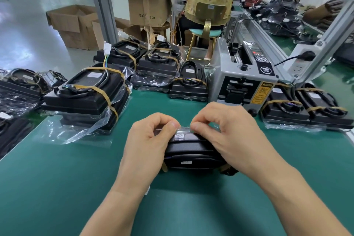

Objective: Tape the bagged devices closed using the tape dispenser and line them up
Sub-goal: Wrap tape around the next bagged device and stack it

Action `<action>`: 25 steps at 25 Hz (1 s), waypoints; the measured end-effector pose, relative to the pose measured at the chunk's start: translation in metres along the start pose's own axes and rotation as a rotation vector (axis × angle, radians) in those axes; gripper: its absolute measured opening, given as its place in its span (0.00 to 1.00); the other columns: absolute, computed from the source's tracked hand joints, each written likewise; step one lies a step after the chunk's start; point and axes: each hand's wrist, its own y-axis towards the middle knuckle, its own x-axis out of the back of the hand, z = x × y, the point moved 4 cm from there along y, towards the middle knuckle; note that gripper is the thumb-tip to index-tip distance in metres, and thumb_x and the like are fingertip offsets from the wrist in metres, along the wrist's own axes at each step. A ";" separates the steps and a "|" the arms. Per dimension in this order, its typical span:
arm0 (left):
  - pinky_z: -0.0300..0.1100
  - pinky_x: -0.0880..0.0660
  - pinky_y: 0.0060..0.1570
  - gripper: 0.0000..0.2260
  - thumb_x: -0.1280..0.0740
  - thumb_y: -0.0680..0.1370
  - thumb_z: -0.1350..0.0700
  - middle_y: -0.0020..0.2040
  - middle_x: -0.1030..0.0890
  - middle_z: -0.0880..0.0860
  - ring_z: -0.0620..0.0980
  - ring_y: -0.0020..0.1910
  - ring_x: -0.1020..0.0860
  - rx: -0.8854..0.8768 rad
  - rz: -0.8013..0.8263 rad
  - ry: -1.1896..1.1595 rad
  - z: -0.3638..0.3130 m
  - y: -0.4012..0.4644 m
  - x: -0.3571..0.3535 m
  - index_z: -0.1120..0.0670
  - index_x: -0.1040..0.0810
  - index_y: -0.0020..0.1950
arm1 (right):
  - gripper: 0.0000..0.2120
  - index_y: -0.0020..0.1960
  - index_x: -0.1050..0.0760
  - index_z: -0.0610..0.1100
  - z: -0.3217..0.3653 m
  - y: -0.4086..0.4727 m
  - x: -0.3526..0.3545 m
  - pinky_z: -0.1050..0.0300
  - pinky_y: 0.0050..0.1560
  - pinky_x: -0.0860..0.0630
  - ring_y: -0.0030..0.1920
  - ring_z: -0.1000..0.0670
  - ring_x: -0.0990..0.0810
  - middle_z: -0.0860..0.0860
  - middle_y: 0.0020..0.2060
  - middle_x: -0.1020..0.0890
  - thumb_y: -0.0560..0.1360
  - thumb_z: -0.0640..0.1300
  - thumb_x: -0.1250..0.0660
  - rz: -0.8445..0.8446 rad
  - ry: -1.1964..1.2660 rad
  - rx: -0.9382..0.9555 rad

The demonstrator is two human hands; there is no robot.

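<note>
- Left of the tape dispenser (242, 82), I see the loose-bagged device (86, 96) waiting.
- My left hand (147, 140) pinches one end of the tape strip (184, 129).
- My right hand (228, 130) pinches the other, stretching it flat over the bagged device (191, 151), just before the dispenser, for sealing.

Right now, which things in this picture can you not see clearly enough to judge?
- Head view: the far end of the device under the tape strip is covered by the left hand and right hand, so the bag's closure cannot be judged.
- The yellow warning label on the tape dispenser is too small to read.
- The devices at the left edge are cut off by the frame.
</note>
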 end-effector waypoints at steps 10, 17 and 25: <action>0.26 0.36 0.60 0.27 0.25 0.66 0.56 0.61 0.24 0.41 0.42 0.64 0.28 -0.327 0.364 0.207 0.009 -0.015 0.013 0.40 0.24 0.63 | 0.10 0.31 0.26 0.45 -0.010 0.030 -0.011 0.58 0.34 0.35 0.29 0.54 0.32 0.55 0.24 0.29 0.70 0.46 0.32 0.332 0.158 -0.348; 0.25 0.32 0.55 0.28 0.25 0.63 0.59 0.58 0.21 0.39 0.40 0.59 0.24 -0.404 0.237 0.236 0.013 -0.014 0.013 0.41 0.23 0.60 | 0.14 0.40 0.19 0.42 -0.020 0.024 -0.004 0.54 0.41 0.29 0.33 0.51 0.27 0.48 0.32 0.21 0.76 0.51 0.33 0.259 0.284 -0.271; 0.29 0.32 0.59 0.25 0.26 0.60 0.60 0.57 0.20 0.47 0.43 0.56 0.23 -0.526 -0.086 0.279 0.017 -0.029 -0.001 0.49 0.21 0.56 | 0.13 0.41 0.22 0.41 -0.110 0.023 0.002 0.48 0.51 0.25 0.46 0.42 0.20 0.49 0.36 0.20 0.78 0.49 0.36 -0.438 0.331 -0.703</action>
